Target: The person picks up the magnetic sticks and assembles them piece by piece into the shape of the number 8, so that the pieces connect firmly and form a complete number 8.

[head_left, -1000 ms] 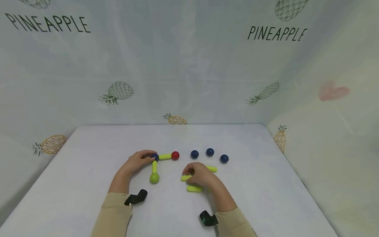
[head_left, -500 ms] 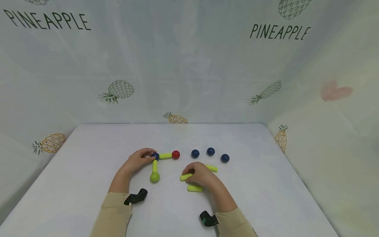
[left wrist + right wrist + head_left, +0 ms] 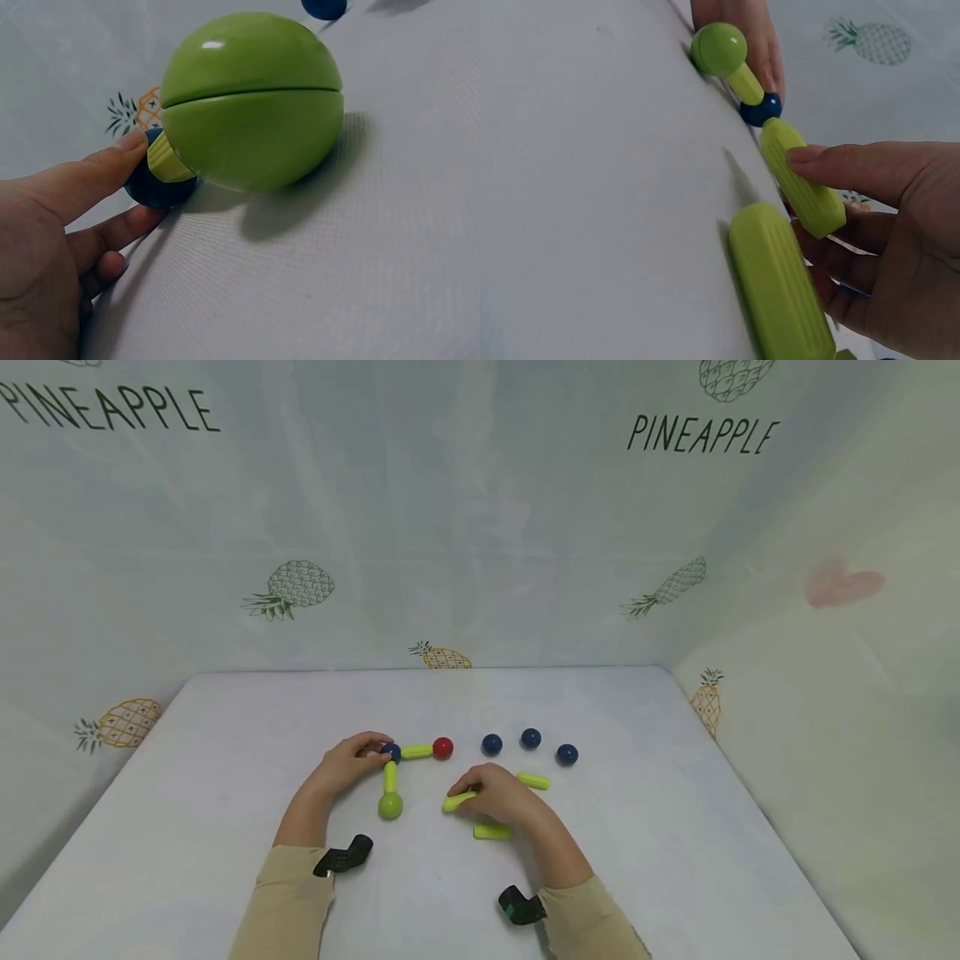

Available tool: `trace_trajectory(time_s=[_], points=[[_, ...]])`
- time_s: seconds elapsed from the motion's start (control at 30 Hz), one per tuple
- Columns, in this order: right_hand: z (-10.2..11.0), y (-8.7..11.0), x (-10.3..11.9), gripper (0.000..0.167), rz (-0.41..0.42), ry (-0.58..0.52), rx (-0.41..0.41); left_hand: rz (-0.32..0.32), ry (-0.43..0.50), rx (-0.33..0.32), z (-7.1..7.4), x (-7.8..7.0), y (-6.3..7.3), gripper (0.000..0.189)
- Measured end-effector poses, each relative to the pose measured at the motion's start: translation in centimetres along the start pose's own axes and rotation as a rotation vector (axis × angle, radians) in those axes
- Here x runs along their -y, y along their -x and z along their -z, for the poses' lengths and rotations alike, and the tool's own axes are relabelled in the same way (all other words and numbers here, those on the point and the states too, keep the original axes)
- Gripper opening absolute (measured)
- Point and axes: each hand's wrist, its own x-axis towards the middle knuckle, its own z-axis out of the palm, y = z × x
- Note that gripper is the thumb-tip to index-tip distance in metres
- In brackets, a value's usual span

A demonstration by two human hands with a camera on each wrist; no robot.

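Note:
My left hand (image 3: 345, 770) pinches a dark blue ball (image 3: 391, 751) at the corner of an L-shaped piece on the table. One yellow-green rod (image 3: 417, 752) runs from it to a red ball (image 3: 442, 748). A second rod (image 3: 390, 777) joins it to a green ball (image 3: 390, 805), which fills much of the left wrist view. To the right, my right hand (image 3: 498, 793) grips a loose ribbed rod (image 3: 802, 184) between thumb and fingers, apart from the L-shaped piece. Below that hand lies another rod (image 3: 492, 832), and one more rod (image 3: 533, 781) lies behind it.
Three loose blue balls, a left one (image 3: 492, 744), a middle one (image 3: 531, 738) and a right one (image 3: 567, 755), sit farther back on the white table (image 3: 660, 860). A pale cloth (image 3: 480, 527) with pineapple prints hangs behind the table.
My right hand has moved a little to the left with the rod, whose near end now tilts. The left hand stays on the blue ball.

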Motion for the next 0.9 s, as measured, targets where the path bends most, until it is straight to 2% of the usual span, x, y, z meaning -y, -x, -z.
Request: trace_trajectory(time_s=[0.33,0.57,0.9], points=[[-0.4,-1.9,1.8,0.017,0.056,0.033,0.038,0.011,-0.019,-0.012,0.0,-0.5,0.2,0.038],[-1.1,-2.9,2.6,0.017,0.102,0.037,0.054,0.017,-0.013,-0.012,-0.1,-0.2,0.0,0.038],[-2.1,-3.5,3.0,0.017,0.078,-0.008,0.023,0.013,-0.012,-0.012,0.1,-0.2,0.2,0.037]])
